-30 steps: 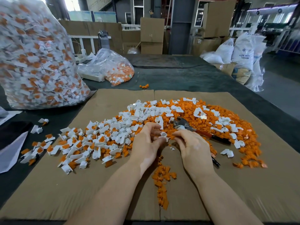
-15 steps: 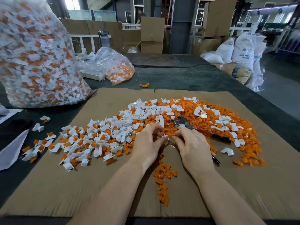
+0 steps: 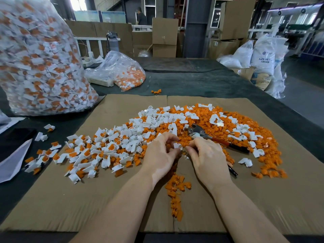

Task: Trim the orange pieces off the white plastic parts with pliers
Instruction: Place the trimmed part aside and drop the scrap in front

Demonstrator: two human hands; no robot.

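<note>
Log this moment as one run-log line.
left hand: pinches white part | right hand: pinches same part | pliers: lying on orange pile, unheld | cardboard: under the piles

You are getting open room on the bare cardboard sheet (image 3: pixel 105 204) near you, left and right of the thin trail of orange pieces (image 3: pixel 175 192) running toward the near edge. Ahead, the spread of white parts (image 3: pixel 112 144) and orange scrap (image 3: pixel 263 137) is blocking the middle, with the pliers (image 3: pixel 206 135) lying across it just beyond your right hand (image 3: pixel 208 160). The big filled bag (image 3: pixel 38 67) is walling off the table's far left.
</note>
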